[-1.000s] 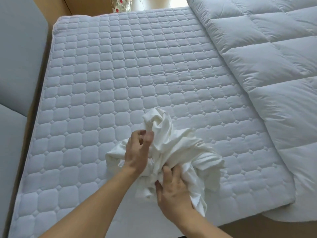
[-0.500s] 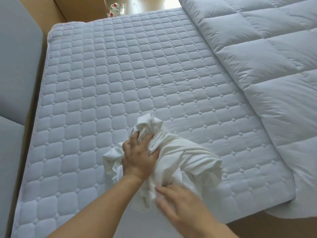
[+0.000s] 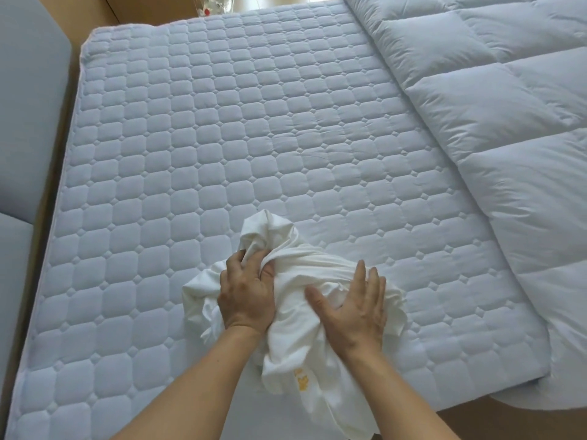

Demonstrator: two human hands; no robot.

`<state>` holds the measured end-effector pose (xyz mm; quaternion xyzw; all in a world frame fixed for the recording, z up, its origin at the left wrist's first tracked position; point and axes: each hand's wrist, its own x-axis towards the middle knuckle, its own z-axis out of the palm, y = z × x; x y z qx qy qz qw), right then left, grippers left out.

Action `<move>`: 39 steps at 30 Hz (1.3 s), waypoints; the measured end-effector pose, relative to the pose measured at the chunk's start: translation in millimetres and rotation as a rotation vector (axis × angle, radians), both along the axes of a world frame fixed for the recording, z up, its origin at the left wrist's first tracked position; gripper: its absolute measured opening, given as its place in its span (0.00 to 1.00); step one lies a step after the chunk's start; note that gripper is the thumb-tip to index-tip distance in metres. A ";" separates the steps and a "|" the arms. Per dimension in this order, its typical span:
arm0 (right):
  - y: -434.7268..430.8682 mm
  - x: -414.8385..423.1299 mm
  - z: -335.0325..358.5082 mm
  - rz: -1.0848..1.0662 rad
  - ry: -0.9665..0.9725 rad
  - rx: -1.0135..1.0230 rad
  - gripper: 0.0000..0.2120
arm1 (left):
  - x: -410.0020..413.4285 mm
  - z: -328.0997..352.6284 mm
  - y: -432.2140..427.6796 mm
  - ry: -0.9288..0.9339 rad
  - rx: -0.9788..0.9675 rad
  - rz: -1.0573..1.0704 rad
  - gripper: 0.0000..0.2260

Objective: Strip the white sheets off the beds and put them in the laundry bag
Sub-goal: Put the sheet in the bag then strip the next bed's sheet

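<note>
At the near edge of the bed, the fingers [image 3: 236,260] of my left hand [image 3: 247,296] are curled into a fold of the white sheet [image 3: 317,258] and grip it, while my right hand [image 3: 352,315] lies flat on the bundle just beside it, fingers straight and spread, pressing down and holding nothing. The sheet is off the bed and bunched into a loose heap on the quilted mattress [image 3: 190,138], with a tail spilling over the near edge toward me; a small yellow mark [image 3: 301,381] shows on that hanging part. I judge it light, soft and limp, so it will sag and trail from any single pinch. I'd gather it from underneath with both hands, scooping the tail in first so nothing drags. Its long axis runs from the twisted peak on the far side, beyond my left hand, back toward me and slightly right, ending in the tail. The white duvet [image 3: 492,122] is pushed to the right side of the bed, well apart from the heap. I can't see the laundry bag from here.
</note>
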<state>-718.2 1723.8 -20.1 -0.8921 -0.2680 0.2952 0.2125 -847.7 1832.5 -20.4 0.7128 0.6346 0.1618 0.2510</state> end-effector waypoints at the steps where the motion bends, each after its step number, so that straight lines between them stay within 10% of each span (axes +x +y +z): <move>1: 1.6 -0.9 0.5 -0.007 0.000 -0.008 0.62 | 1.0 -1.0 1.9 -0.013 -0.014 0.015 0.20; 8: 4.2 22.1 6.7 0.158 -0.162 -0.120 0.57 | 5.0 6.6 11.8 0.168 0.040 -0.069 0.38; 15: 2.7 40.0 -4.7 -0.013 0.227 -0.006 0.64 | 4.8 6.8 33.8 0.315 -0.333 -0.049 0.45; 31: -3.2 23.7 -9.6 -0.343 0.715 0.225 0.76 | -15.1 16.1 28.2 -0.100 -0.645 0.096 0.55; 39: 28.4 69.4 68.7 -0.009 0.456 0.526 0.59 | 8.5 67.8 7.3 -0.955 -0.483 0.206 0.35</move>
